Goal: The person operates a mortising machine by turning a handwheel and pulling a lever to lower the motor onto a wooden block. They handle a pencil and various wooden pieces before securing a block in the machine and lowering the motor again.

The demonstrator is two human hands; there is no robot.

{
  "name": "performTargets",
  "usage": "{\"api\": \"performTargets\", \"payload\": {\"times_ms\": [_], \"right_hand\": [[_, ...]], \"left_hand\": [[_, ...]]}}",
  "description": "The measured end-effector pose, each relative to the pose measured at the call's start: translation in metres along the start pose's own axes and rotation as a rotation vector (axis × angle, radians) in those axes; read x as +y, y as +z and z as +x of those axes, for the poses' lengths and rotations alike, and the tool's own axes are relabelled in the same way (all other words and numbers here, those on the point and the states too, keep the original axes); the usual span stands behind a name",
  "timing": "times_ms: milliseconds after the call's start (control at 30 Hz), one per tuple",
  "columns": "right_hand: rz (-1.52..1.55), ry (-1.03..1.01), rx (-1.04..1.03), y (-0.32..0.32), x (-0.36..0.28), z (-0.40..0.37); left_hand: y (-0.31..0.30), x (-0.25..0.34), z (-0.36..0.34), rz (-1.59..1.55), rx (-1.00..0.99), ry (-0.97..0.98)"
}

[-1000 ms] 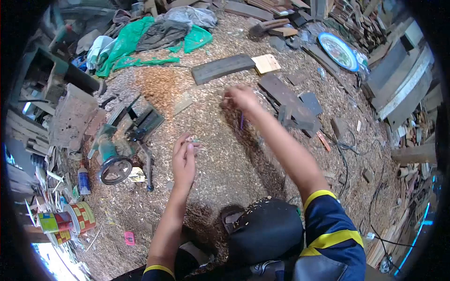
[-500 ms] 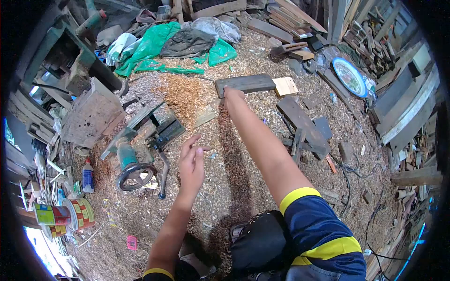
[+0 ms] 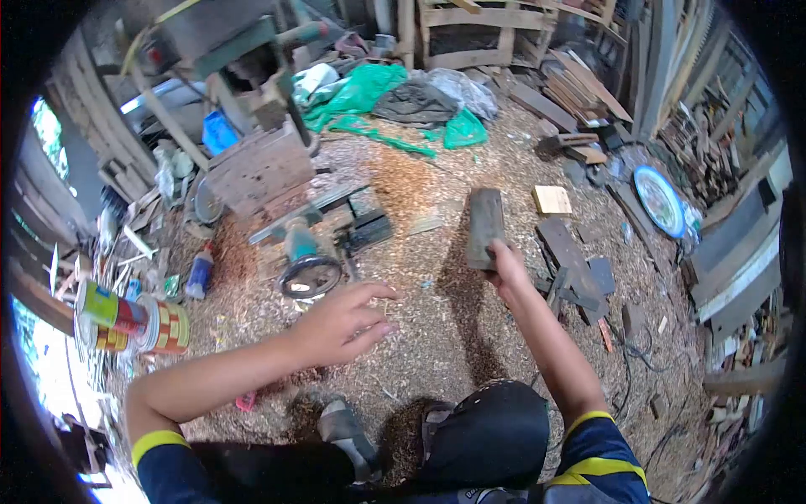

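My right hand point(image 3: 506, 267) grips the lower end of a dark grey wooden block point(image 3: 486, 220), with the thumb lying along its near corner. The block is raised above the shavings, its long side pointing away from me. My left hand point(image 3: 348, 322) hovers at the centre left with its fingers apart and nothing in them. Just beyond that hand stands a machine vise with a round handwheel point(image 3: 310, 276) and a green body. A pale wooden block point(image 3: 552, 200) lies on the ground to the right of the dark one.
Wood shavings point(image 3: 403, 181) cover the ground. A dark plank point(image 3: 573, 262) and a cable lie at the right, near a blue-rimmed round plate point(image 3: 659, 202). Green sheeting point(image 3: 361, 94) is heaped at the back. A blue bottle point(image 3: 199, 274) and paint cans point(image 3: 161, 323) stand at the left.
My right hand has lifted the dark block off the ground, drawn it nearer and turned it lengthwise. My left hand has turned across toward the right. The view has shifted left.
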State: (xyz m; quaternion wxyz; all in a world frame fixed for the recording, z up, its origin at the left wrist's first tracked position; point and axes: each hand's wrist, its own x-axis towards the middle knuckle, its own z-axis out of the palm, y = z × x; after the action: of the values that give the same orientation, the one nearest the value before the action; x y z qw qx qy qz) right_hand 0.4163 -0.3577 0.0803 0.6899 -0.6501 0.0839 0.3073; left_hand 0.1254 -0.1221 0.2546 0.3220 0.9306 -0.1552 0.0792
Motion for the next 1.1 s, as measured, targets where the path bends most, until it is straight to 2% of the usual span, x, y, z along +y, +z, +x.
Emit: {"api": "performTargets", "payload": {"times_ms": [67, 133, 167, 233, 267, 333, 400, 467, 533, 567, 600, 667, 700, 833, 900, 1100], "right_hand": [[-0.025, 0.029, -0.095, 0.005, -0.021, -0.040], [-0.059, 0.069, -0.178, 0.017, -0.047, -0.094], [-0.123, 0.003, -0.217, 0.029, -0.062, -0.126], [-0.211, -0.070, -0.274, 0.050, -0.083, -0.173], [-0.133, -0.134, -0.304, 0.058, -0.088, -0.193], [-0.043, -0.224, -0.342, 0.068, -0.096, -0.213], [-0.273, -0.365, -0.446, 0.071, -0.100, -0.222], [-0.304, -0.427, -0.476, 0.086, -0.103, -0.235], [-0.648, -0.592, -0.386, 0.099, -0.103, -0.249], [-0.718, -0.716, -0.357, 0.105, -0.101, -0.251], [-0.724, -0.723, -0.354, 0.114, -0.108, -0.261], [-1.013, -0.894, -0.273, 0.135, -0.124, -0.286], [-1.005, -0.962, -0.296, 0.143, -0.125, -0.287], [-1.025, -1.019, -0.321, 0.189, -0.137, -0.300], [-1.059, -1.248, -0.359, 0.213, -0.141, -0.297], [-1.236, -1.226, -0.253, 0.264, -0.149, -0.293]], "left_hand": [[-0.030, 0.002, -0.002, 0.047, 0.020, 0.052], [-0.058, 0.005, -0.003, 0.131, 0.155, 0.061], [-0.070, 0.005, -0.003, 0.130, 0.164, 0.050], [-0.090, 0.008, -0.003, 0.240, 0.376, -0.025], [-0.096, 0.009, -0.007, 0.248, 0.393, -0.032], [-0.108, 0.001, -0.012, 0.271, 0.635, -0.129], [-0.115, -0.004, -0.028, 0.277, 0.633, -0.150], [-0.117, -0.006, -0.043, 0.243, 0.684, -0.195], [-0.122, -0.013, -0.066, 0.207, 0.644, -0.232], [-0.125, -0.019, -0.074, 0.190, 0.638, -0.223], [-0.128, -0.025, -0.080, 0.173, 0.630, -0.212], [-0.140, -0.033, -0.090, 0.185, 0.650, -0.204], [-0.146, -0.037, -0.094, 0.199, 0.664, -0.200], [-0.165, -0.062, -0.096, 0.098, 0.762, -0.200], [-0.167, -0.076, -0.094, 0.063, 0.890, -0.194], [-0.180, -0.085, -0.094, 0.058, 0.891, -0.233]]}}
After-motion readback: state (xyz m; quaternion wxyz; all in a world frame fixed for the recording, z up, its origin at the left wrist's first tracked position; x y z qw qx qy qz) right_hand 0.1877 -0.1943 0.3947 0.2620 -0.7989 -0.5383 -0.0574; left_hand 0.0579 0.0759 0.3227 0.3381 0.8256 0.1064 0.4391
